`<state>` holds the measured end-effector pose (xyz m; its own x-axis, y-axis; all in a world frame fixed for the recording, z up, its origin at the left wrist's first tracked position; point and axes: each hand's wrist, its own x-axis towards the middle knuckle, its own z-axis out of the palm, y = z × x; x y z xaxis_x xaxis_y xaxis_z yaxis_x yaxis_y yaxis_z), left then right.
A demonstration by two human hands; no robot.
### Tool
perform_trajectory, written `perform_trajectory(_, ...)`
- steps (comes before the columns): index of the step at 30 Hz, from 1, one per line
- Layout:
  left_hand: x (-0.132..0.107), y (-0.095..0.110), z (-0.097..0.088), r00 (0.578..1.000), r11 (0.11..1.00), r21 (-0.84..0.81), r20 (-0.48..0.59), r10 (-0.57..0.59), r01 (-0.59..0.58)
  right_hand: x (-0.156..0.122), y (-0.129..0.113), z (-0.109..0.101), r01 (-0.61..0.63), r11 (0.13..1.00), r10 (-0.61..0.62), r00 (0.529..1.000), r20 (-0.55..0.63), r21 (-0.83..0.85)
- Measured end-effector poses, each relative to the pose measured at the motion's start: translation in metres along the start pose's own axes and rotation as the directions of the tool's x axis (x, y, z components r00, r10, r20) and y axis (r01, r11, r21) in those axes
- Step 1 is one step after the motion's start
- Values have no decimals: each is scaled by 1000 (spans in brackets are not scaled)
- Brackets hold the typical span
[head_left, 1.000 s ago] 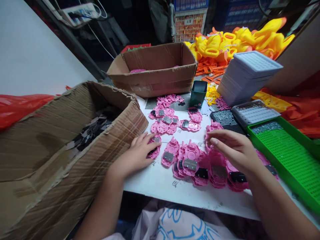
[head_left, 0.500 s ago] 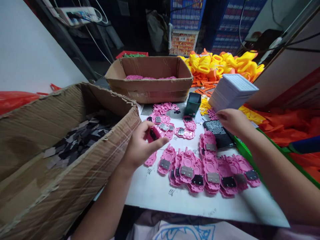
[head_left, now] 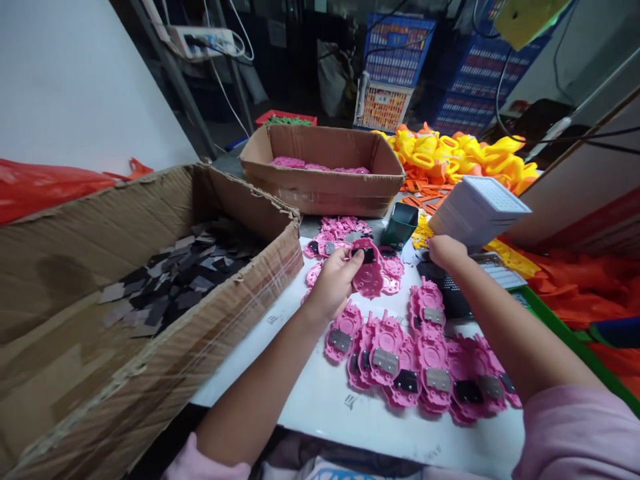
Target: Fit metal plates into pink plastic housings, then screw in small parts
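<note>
My left hand is raised over the white table and grips a pink plastic part with a dark insert. Below it a row of several similar pink parts with grey and black plates lies overlapped on the table. My right hand reaches to the far right, its fingers curled down near a black tray and a stack of grey trays; what it holds, if anything, is hidden.
A large torn cardboard box of dark flat plates fills the left. A smaller box with pink parts stands behind. A dark green cup, yellow and orange toy parts, a green tray edge and blue crates lie beyond.
My left hand lifted a pink part from the table and carried it up and to the right. My right hand moved from the pink row out towards the trays.
</note>
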<state>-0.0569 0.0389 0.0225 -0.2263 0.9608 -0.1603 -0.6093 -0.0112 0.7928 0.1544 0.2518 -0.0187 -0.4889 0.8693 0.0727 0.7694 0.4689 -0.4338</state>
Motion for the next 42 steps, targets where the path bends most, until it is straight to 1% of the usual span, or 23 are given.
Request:
perform_trajectory(3, -2, 1, 2, 999, 999, -16, 4, -52, 52, -1, -3, -1, -98, 994, 99, 995, 15, -52)
perform_trajectory(6, -3, 2, 3, 998, 998, -20, -2, -63, 63, 0, -8, -3, -168, 983, 169, 986, 7, -79)
perform_trajectory(8, -3, 2, 3, 997, 997, -10, -5, -71, 71, 1, -11, -7, -194, 978, 193, 981, -11, -73)
perform_trajectory(11, -2, 0, 1, 996, 996, -6, -10, -91, 91, -4, -18, -22, -199, 980, 198, 978, -70, -7)
perform_trajectory(13, -2, -2, -1, 994, 994, -14, -5, -107, 107, -17, -26, -35, -178, 981, 187, 974, -126, 83)
perform_trajectory(14, -2, -4, -2, 994, 994, -18, -1, -111, 111, -29, -31, -40, -162, 978, 182, 971, -154, 130)
perform_trajectory(16, -3, -7, -2, 994, 994, -19, 9, -109, 109, -61, -46, -47, -119, 955, 171, 969, -179, 270)
perform_trajectory(17, -5, -9, -1, 994, 994, -17, 19, -104, 104, -81, -54, -48, -88, 927, 169, 966, -195, 366)
perform_trajectory(18, -7, -11, 0, 995, 995, -15, 30, -99, 99, -101, -63, -46, -14, 791, 166, 967, -193, 611)
perform_trajectory(19, -10, -12, 2, 994, 995, -10, 44, -98, 99, -120, -71, -43, 32, 626, 168, 970, -175, 779)
perform_trajectory(20, -13, -13, 5, 993, 995, -2, 60, -103, 103, -138, -78, -38, 40, 491, 167, 976, -140, 870)
perform_trajectory(21, -16, -14, 7, 991, 994, 6, 72, -110, 109, -153, -84, -33, 48, 403, 166, 978, -125, 914)
perform_trajectory(22, -19, -15, 10, 991, 993, 13, 77, -114, 113, -165, -89, -28, 63, 361, 171, 976, -132, 931)
perform_trajectory(23, -22, -16, 13, 991, 993, 16, 76, -115, 114, -173, -92, -24, 66, 350, 166, 977, -132, 934)
perform_trajectory(25, -26, -17, 19, 992, 994, 18, 63, -105, 104, -180, -95, -17, 75, 364, 149, 979, -137, 928)
perform_trajectory(29, -28, -18, 25, 997, 997, 45, 35, -63, 61, -173, -95, -14, 33, 385, 106, 991, -80, 922)
perform_trajectory(33, -27, -20, 26, 1000, 996, 89, 30, 1, -4, -166, -97, -12, -75, 396, 176, 984, 4, 915)
perform_trajectory(35, -28, -23, 24, 999, 993, 109, 27, 38, -41, -166, -98, -10, -121, 429, 212, 977, 30, 895)
perform_trajectory(38, -30, -26, 23, 996, 986, 143, 26, 80, -83, -165, -96, -7, -126, 482, 232, 973, 13, 867)
perform_trajectory(42, -33, -26, 22, 993, 980, 165, 35, 110, -114, -164, -94, -3, -68, 501, 223, 973, -53, 863)
